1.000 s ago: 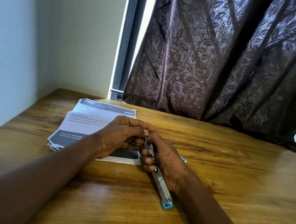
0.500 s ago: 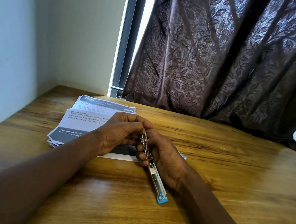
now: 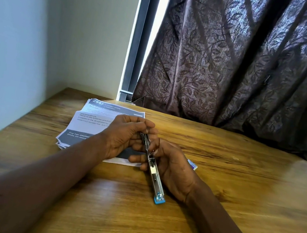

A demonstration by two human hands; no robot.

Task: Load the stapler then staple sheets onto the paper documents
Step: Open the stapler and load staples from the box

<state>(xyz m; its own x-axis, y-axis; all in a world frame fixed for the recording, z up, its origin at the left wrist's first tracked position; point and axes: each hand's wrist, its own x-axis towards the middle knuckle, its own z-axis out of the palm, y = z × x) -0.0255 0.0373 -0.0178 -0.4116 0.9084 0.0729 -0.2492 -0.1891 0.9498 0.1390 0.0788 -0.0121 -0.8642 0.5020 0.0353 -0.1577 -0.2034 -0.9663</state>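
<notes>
Moved: stapler (image 3: 154,174) — blue end slightly nearer the papers (image 3: 95,125).
Left hand (image 3: 125,138): pinches its far tip, over the papers.
Right hand (image 3: 170,167): my grip curls round it, beside the papers.
Hidden: that far tip — covered.

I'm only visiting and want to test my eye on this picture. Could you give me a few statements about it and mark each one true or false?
1. Both the left hand and the right hand hold the stapler. True.
2. The stapler's blue end points away from the person. False: the blue end is the one nearest the person.
3. The stack of papers lies on the wooden table, partly hidden by the left hand. True.
4. The curtain is plain white. False: it is dark with a leaf pattern.
</notes>
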